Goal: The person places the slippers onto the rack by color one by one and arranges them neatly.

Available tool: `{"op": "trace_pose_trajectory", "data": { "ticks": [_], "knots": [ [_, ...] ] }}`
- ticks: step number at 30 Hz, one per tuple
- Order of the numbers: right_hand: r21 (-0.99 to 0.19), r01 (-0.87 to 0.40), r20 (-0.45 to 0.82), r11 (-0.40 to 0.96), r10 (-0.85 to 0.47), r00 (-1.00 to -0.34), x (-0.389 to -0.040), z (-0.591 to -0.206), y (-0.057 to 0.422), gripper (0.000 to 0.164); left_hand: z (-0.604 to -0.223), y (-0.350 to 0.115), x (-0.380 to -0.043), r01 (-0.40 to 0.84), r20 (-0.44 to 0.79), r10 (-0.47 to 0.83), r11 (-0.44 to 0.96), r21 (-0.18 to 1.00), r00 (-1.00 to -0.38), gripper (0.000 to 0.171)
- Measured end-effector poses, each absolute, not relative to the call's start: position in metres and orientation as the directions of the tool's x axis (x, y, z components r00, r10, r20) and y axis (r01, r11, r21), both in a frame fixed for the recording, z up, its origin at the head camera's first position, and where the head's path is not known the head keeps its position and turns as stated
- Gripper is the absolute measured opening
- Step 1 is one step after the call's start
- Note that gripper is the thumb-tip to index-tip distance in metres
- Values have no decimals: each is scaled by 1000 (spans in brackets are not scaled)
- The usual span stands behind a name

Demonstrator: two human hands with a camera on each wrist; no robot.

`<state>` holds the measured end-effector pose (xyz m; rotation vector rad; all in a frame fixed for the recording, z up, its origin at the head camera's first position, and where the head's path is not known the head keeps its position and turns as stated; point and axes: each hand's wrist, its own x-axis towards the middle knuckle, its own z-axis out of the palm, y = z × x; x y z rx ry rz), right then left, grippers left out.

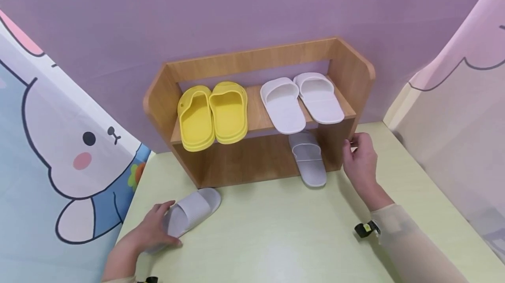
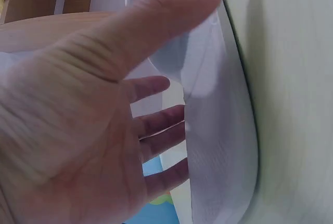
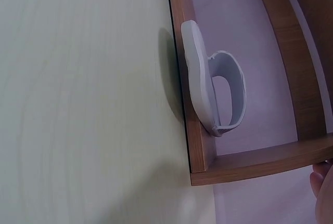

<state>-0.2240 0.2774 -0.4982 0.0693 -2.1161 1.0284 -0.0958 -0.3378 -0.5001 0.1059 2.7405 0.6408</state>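
On the table at the left, my left hand spans the heel end of a light grey slipper, thumb on the near side and fingers on the far side. In the left wrist view the fingers look fairly straight beside the slipper. At the right, my right hand is beside the front edge of a wooden shoe rack, its fingers bent. Only fingertips appear in the right wrist view, against the outside of the side panel; whether they pinch it is unclear. A matching grey slipper sits on the lower shelf.
On the upper shelf are a pair of yellow clogs and a pair of white slippers. The rack stands on a pale table against a purple cloth. A bunny-printed cloth hangs at the left.
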Motion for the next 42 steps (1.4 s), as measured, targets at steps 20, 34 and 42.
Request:
{"op": "trace_pose_trajectory", "data": {
  "ticks": [20, 34, 42],
  "knots": [
    [-639, -347, 661, 687, 258, -705, -223, -496, 276, 13, -501, -332, -102, -2, -315, 123, 930, 368, -941, 103],
    [-634, -349, 665, 690, 256, -702, -223, -496, 277, 14, -499, -313, -98, -24, -346, 140, 903, 430, -928, 109],
    [-630, -351, 672, 693, 259, -694, -224, -496, 277, 13, -503, -304, -97, -13, -276, 139, 875, 485, -951, 105]
  ]
}}
